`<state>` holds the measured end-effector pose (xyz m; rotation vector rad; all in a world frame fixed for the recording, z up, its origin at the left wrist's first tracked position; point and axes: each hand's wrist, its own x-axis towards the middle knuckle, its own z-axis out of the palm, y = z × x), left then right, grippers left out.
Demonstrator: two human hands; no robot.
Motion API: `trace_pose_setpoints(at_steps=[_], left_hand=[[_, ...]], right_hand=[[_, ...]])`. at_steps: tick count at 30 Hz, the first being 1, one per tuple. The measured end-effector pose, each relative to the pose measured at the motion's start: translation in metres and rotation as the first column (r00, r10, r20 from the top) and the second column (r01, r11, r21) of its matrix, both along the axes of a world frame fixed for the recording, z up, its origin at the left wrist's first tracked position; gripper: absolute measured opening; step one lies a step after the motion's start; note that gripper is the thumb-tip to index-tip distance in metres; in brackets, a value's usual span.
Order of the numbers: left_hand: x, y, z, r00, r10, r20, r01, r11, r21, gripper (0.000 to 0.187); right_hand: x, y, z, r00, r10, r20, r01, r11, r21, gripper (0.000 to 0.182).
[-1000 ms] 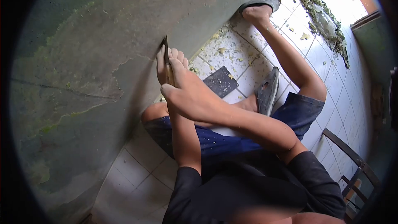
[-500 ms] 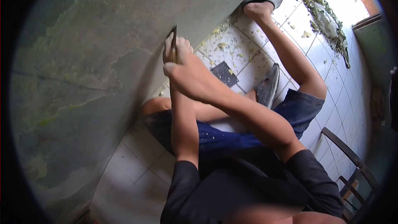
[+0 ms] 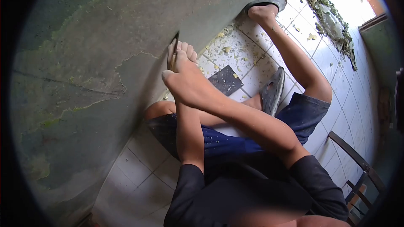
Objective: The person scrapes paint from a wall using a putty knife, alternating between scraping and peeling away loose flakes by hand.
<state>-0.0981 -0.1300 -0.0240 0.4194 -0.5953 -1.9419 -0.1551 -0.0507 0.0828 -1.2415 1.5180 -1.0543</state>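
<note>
Right hand (image 3: 189, 86) and left hand (image 3: 179, 52) both gripping thin flat metal scraper blade (image 3: 173, 50), pressing tip against grey-green peeling plaster wall (image 3: 97, 50); paint flakes littering white tiled floor (image 3: 235, 46).

White tiled floor (image 3: 139, 176) runs from 7 o'clock up to 1 o'clock, dark grout lines between tiles. Green paint flakes (image 3: 229, 48) scattered over tiles near centre, thickest along foot of wall. Dark rectangular tile piece (image 3: 226, 80) flat on floor at centre, just beside grey sandal (image 3: 272, 90) resting on edge. Second grey sandal (image 3: 267, 1) at 1 o'clock, sole on floor against wall base. Heap of debris (image 3: 330, 21) at 2 o'clock. Metal chair frame (image 3: 355, 164) standing at 4 o'clock.
</note>
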Motion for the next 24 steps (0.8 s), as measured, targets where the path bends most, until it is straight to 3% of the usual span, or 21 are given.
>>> trace_pose_setpoints(at_steps=[2,3,4,5,6,7,8,9,10,11,12,15,17,21,23,24], left_hand=[[0.006,-0.006,0.002,0.955,-0.081,-0.287,0.056,0.994,-0.094,0.031],[0.01,-0.008,0.002,0.924,-0.139,-0.357,0.137,0.99,-0.031,0.031],[-0.001,0.003,-0.006,0.925,-0.131,-0.356,0.136,0.991,-0.011,0.031],[-0.024,0.018,-0.007,0.991,0.117,-0.068,-0.106,0.984,0.143,0.03],[-0.038,0.017,-0.002,0.917,0.318,0.241,-0.366,0.911,0.19,0.029],[-0.022,-0.001,-0.069,0.919,0.245,0.309,-0.089,0.892,-0.444,0.026],[-0.015,-0.011,-0.057,0.922,0.248,0.297,-0.09,0.885,-0.458,0.026],[-0.007,-0.004,-0.035,0.995,0.088,0.042,-0.072,0.953,-0.295,0.026],[0.002,0.007,-0.018,0.972,-0.029,-0.233,0.001,0.993,-0.122,0.027],[0.007,0.008,-0.008,0.986,0.0,-0.167,-0.03,0.984,-0.178,0.027],[0.008,0.009,-0.004,0.986,0.026,-0.167,-0.045,0.993,-0.106,0.026],[0.013,0.008,0.002,0.963,-0.051,-0.265,0.037,0.998,-0.059,0.024],[0.013,0.014,0.008,0.991,0.019,-0.135,-0.013,0.999,0.042,0.021],[0.008,0.014,-0.003,0.993,0.028,-0.118,-0.028,1.0,-0.002,0.02],[0.005,0.014,-0.01,0.937,-0.024,-0.348,0.048,0.997,0.058,0.019],[0.005,0.012,-0.012,0.939,-0.026,-0.343,0.049,0.997,0.059,0.019]], right_hand=[[0.013,0.012,0.0,0.984,-0.118,-0.135,0.079,0.963,-0.259,0.06],[0.01,0.011,0.006,0.995,-0.047,-0.092,0.026,0.977,-0.214,0.057],[0.0,0.007,0.009,0.999,0.007,0.032,-0.008,1.0,0.031,0.051],[-0.003,0.0,-0.008,0.999,0.012,0.04,-0.014,0.999,0.046,0.051],[-0.007,-0.016,-0.036,1.0,-0.01,-0.002,0.01,0.999,0.054,0.049],[-0.009,-0.029,-0.055,0.998,-0.036,-0.048,0.039,0.998,0.054,0.046],[0.001,-0.012,-0.066,0.939,-0.2,-0.282,0.099,0.937,-0.336,0.054],[0.0,0.01,-0.033,0.989,-0.068,-0.13,0.049,0.989,-0.139,0.059],[-0.001,0.028,-0.001,0.998,0.033,0.058,-0.037,0.997,0.07,0.064],[0.001,0.03,-0.005,0.997,0.058,0.044,-0.06,0.997,0.043,0.072],[0.003,0.03,-0.006,0.997,0.055,0.051,-0.057,0.997,0.049,0.072],[0.005,0.027,-0.003,0.999,0.038,0.037,-0.038,0.999,-0.011,0.071],[0.005,0.031,-0.004,0.999,0.04,0.035,-0.04,0.999,0.008,0.072],[-0.004,0.036,0.002,0.992,0.102,-0.073,-0.094,0.99,0.104,0.078],[0.0,0.036,-0.008,0.987,0.084,-0.135,-0.075,0.995,0.072,0.079],[0.003,0.035,-0.014,0.977,0.061,-0.203,-0.056,0.998,0.03,0.08]])
